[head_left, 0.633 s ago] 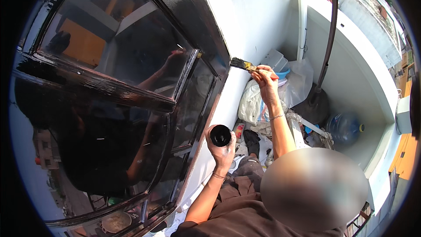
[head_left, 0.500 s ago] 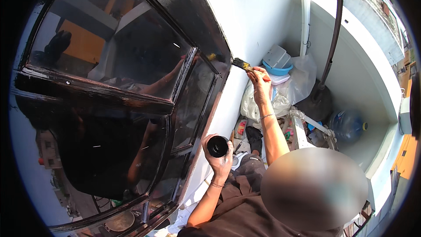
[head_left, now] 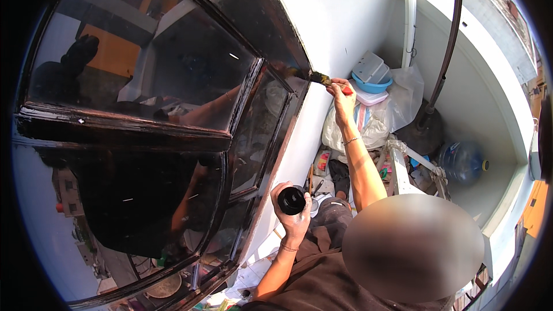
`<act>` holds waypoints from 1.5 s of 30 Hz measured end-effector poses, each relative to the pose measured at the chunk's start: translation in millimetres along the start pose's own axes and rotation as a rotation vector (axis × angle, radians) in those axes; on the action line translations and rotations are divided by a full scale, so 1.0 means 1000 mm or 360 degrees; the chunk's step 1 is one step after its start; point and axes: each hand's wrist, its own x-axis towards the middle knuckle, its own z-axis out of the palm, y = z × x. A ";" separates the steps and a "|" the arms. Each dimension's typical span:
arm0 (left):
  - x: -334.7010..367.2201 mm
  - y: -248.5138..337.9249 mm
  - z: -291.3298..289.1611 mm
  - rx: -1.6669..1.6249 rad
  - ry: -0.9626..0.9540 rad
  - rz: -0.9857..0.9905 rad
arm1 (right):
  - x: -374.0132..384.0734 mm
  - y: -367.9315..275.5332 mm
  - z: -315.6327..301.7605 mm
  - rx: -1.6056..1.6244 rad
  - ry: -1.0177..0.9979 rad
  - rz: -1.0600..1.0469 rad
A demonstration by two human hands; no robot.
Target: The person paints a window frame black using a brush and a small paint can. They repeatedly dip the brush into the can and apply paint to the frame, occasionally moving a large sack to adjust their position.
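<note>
My left hand (head_left: 295,226) is wrapped around a small round container (head_left: 291,200) with dark, black-looking paint inside, held low beside the door frame. Out ahead, my right hand (head_left: 344,97) grips a paintbrush (head_left: 322,79) by its reddish handle. Its dark bristles, marked with yellow, meet the outer edge of the dark wooden frame (head_left: 282,34), where it joins the white wall (head_left: 331,8). Glossy dark glass panes (head_left: 167,46) fill the frame and mirror my arm. Streaks and worn patches show along the frame's wood.
Beyond my right hand, a blue basin (head_left: 371,84) and plastic bags (head_left: 357,129) are piled in the corner. A large blue water bottle (head_left: 462,163) lies by the curved low wall (head_left: 489,115). A dark pole (head_left: 448,52) rises from a round base. White wooden bars (head_left: 398,167) stand beside my right forearm.
The whole view has shifted slightly to the right. The brush tip has moved a little up along the frame's edge. My left hand still holds the paint container.
</note>
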 end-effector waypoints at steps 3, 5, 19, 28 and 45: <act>0.000 0.000 0.001 -0.0033 -0.0006 -0.0033 | 0.000 0.000 0.002 -0.0178 0.0003 0.0014; 0.000 0.000 0.002 -0.0018 -0.0016 -0.0007 | 0.000 0.001 0.006 -0.0212 0.0001 0.0044; -0.003 0.001 0.004 0.0000 -0.0050 -0.0001 | -0.016 0.005 -0.004 -0.0155 0.0016 -0.0035; -0.004 -0.001 0.002 0.0031 -0.0047 0.0021 | -0.016 0.000 0.012 0.0128 -0.0068 -0.0087; -0.007 -0.001 -0.006 0.0085 -0.0057 0.0003 | -0.068 0.027 0.022 -0.0208 0.0192 0.0006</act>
